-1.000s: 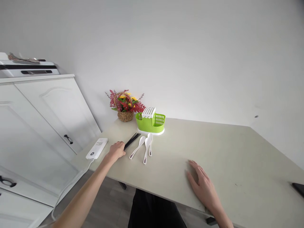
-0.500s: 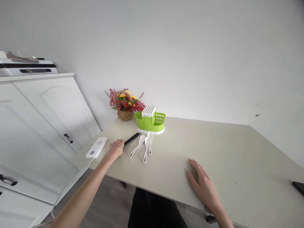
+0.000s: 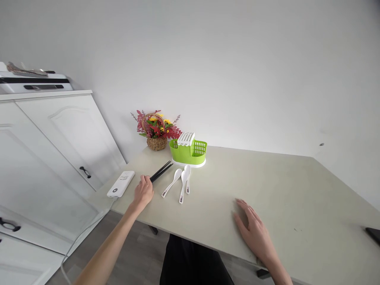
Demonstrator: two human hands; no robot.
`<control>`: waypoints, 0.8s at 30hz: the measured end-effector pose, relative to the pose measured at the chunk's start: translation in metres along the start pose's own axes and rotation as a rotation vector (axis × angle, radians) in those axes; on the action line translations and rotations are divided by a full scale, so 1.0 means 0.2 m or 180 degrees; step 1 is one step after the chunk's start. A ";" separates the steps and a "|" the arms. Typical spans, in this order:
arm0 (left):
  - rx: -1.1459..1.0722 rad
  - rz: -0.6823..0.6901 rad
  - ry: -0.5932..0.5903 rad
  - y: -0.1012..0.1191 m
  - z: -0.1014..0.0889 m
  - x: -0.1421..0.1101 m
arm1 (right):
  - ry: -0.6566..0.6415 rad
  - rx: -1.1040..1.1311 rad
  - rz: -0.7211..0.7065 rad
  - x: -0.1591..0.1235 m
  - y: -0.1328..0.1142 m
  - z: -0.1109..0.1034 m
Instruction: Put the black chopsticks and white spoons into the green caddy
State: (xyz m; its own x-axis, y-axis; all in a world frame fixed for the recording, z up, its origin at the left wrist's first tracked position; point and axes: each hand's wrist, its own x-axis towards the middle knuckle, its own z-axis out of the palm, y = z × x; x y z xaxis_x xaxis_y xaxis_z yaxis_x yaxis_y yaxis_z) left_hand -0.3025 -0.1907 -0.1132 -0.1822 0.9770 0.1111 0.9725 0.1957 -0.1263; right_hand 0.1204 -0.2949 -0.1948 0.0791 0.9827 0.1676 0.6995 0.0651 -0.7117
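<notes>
Directions read from the three white spoons (image 3: pixel 184 184) as clock centre, with us at six. Nearest, at six, black trousers (image 3: pixel 191 263) under the counter (image 3: pixel 267 178) edge. At four, our right hand (image 3: pixel 255 231) rests palm down on the counter, thumb apart from the other fingers. At nine, near the spoons, our left hand (image 3: pixel 143 192) has its fingers clamped on the near end of some black chopsticks (image 3: pixel 162 172). We see the chopsticks at ten, far ends pointing between one and two and slightly fanned; we cannot tell the count, nor whether they touch the counter.

The spoons lie with bowls away from us, handles toward us; the two right-hand ones overlap in our view. Past our left hand, at nine, we note a white device (image 3: pixel 121 185) with a white cable (image 3: pixel 86 227), then a white cabinet (image 3: pixel 62 158). Just beyond the spoons, between twelve and one, a green caddy (image 3: pixel 187 157) stands upright on a white base. Farther, at eleven, a wicker basket (image 3: pixel 156 143) of red and yellow flowers.
</notes>
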 end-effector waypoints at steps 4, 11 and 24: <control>-0.0301 -0.0071 0.0306 -0.01 0.03 -0.03 | -0.0017 -0.0045 -0.0026 0.00 0.00 0.00; -0.1074 -0.0148 0.0557 0.04 0.00 -0.06 | 0.0017 -0.0071 -0.0073 0.00 0.01 0.00; -0.3202 0.1170 -0.1345 0.53 -0.20 -0.30 | -0.0023 -0.0052 -0.0109 0.00 0.01 0.00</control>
State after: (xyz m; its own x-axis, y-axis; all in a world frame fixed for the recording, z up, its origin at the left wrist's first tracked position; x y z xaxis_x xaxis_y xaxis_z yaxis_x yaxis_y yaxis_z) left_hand -0.1817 -0.2320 -0.0933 0.2873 0.9486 -0.1328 0.6182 -0.0777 0.7822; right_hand 0.1219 -0.2944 -0.1967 0.0498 0.9811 0.1868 0.7132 0.0960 -0.6943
